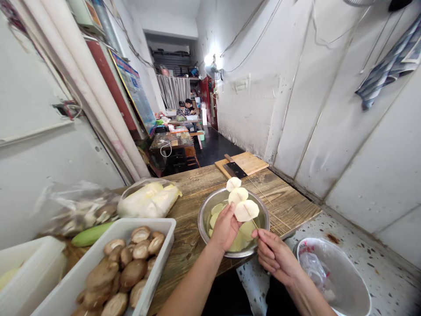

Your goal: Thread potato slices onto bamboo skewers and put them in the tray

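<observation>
Three pale potato slices (246,211) are threaded on a thin bamboo skewer (255,224), held up over a metal bowl (201,219). My left hand (226,229) is closed at the near slices, its fingertips against their edges and partly hidden behind them. Pinched in the fingers of my right hand (274,254) is the lower end of the skewer. More potato slices (215,214) lie in liquid inside the bowl. On the wooden table to the right of the bowl are several loose skewers (279,221).
A cleaver (236,170) rests on a cutting board (251,163) at the far edge. Mushrooms fill a white tray (173,228) at left, near bagged cabbage (151,197) and a green vegetable (90,235). A lined bin (355,281) stands at right. People (187,107) sit at the back.
</observation>
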A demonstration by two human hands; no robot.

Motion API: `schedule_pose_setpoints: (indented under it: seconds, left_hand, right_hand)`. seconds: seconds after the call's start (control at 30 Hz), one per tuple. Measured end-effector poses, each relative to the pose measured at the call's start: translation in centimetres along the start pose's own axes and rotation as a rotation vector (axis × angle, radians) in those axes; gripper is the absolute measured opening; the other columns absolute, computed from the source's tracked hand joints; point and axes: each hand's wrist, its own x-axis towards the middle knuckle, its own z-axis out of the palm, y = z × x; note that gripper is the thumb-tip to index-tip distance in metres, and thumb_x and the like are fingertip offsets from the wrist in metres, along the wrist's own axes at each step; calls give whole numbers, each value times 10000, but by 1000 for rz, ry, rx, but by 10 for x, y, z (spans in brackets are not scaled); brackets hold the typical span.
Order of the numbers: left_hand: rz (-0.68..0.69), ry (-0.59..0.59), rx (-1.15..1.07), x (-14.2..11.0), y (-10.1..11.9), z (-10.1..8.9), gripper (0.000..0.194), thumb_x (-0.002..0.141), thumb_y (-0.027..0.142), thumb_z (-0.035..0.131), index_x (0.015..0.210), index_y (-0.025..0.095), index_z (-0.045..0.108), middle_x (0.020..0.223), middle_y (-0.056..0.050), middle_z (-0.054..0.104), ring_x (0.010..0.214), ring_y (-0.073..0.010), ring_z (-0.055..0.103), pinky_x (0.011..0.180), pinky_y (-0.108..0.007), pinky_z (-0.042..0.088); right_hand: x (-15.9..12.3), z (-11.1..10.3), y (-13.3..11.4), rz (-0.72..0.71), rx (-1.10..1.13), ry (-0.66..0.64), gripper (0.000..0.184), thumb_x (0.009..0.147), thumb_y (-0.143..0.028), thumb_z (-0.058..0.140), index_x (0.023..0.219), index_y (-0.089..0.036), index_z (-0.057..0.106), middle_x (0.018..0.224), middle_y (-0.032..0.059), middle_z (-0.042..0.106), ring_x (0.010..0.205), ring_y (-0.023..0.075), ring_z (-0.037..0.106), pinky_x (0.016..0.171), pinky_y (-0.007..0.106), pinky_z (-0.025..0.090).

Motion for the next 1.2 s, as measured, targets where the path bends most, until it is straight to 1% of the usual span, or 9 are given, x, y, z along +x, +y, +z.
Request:
schedule_pose_setpoints:
  seconds: [0.1, 0.17, 0.37, 0.47, 0.53, 0.67, 0.8, 1.0, 1.2]
  left_hand:
    - [107, 75, 108, 0, -1, 0, 377, 738, 362, 687, 1047, 150, 642, 1035, -96, 679, 966, -210, 624, 832, -309, 483]
    - [118, 111, 144, 1, 1, -1, 375, 726, 360, 696, 1032, 149, 650, 1019, -95, 684, 958, -215, 628, 817, -305, 484]
    - [-110, 36, -3, -6, -1, 1, 364, 715, 361, 713, 997, 138, 653, 998, -114, 683, 848, -188, 644, 773, -313, 500]
    - [-169, 20, 24, -15, -10, 6, 304, 708, 345, 724, 887, 105, 669, 934, -136, 691, 801, -167, 643, 769, -292, 493]
    - [-153, 27, 48, -20, -14, 10, 313, 716, 372, 711, 849, 91, 674, 905, -150, 693, 810, -175, 643, 781, -297, 489]
    - [-61, 77, 178, -22, -13, 15, 401, 682, 412, 726, 920, 93, 680, 882, -148, 694, 832, -209, 645, 767, -321, 491]
    - [5, 61, 279, -22, -11, 19, 381, 718, 443, 682, 878, 98, 680, 841, -126, 692, 735, -169, 632, 742, -300, 485]
    - [-28, 66, 258, -22, -10, 17, 352, 712, 427, 690, 865, 110, 674, 810, -104, 682, 696, -153, 619, 692, -280, 478]
    - [7, 63, 277, -21, -7, 13, 309, 705, 371, 705, 871, 111, 689, 804, -97, 683, 711, -161, 617, 722, -296, 478]
  right_hand:
    - [3, -2, 5, -1, -12, 27, 247, 806, -393, 664, 866, -159, 611, 411, -134, 323, 289, 1, 124, 277, 129, 154]
    - [5, -2, 8, 0, -49, 58, 266, 797, -414, 668, 863, -165, 601, 405, -134, 326, 286, 4, 133, 273, 129, 147]
    - [7, 4, 14, -48, -124, 164, 314, 763, -457, 684, 852, -174, 583, 389, -132, 348, 279, 4, 151, 264, 121, 150]
    - [8, 7, 16, -88, -125, 179, 317, 780, -471, 663, 859, -174, 584, 390, -128, 356, 277, 4, 156, 266, 119, 156]
    - [9, 8, 17, -96, -149, 185, 322, 785, -478, 656, 865, -173, 593, 389, -126, 356, 278, 4, 159, 268, 119, 155]
    - [7, 7, 15, -102, -230, 197, 339, 780, -480, 664, 902, -168, 620, 373, -133, 325, 285, 2, 146, 276, 118, 148]
    - [5, 5, 14, -117, -253, 208, 346, 775, -480, 668, 926, -170, 635, 372, -131, 328, 287, 1, 142, 284, 123, 139]
    - [5, 1, 14, -117, -254, 208, 332, 775, -461, 675, 935, -172, 647, 404, -123, 335, 310, -1, 178, 310, 124, 149]
    - [7, 5, 8, -30, -227, 132, 324, 755, -433, 701, 936, -181, 607, 476, -99, 446, 313, -4, 228, 317, 133, 152]
